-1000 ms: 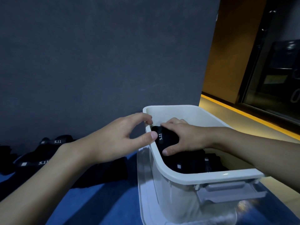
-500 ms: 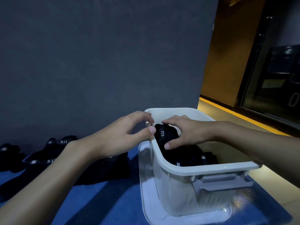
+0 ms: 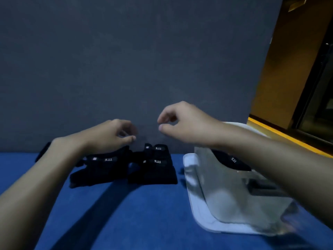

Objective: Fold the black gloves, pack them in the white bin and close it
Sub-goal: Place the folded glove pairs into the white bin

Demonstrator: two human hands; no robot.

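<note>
Blue tabletop (image 3: 144, 213), grey wall (image 3: 126, 60), orange wall (image 3: 281, 69)

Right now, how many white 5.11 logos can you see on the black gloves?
4. One on the left glove near the left hand, two on the middle pile, one above the other, and one on the packed glove in the white bin. More may be hidden.

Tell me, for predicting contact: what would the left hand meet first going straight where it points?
Likely the right hand, just across a gap from the left hand; depth is unclear.

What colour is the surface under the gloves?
The surface is blue, best seen in head view.
</note>
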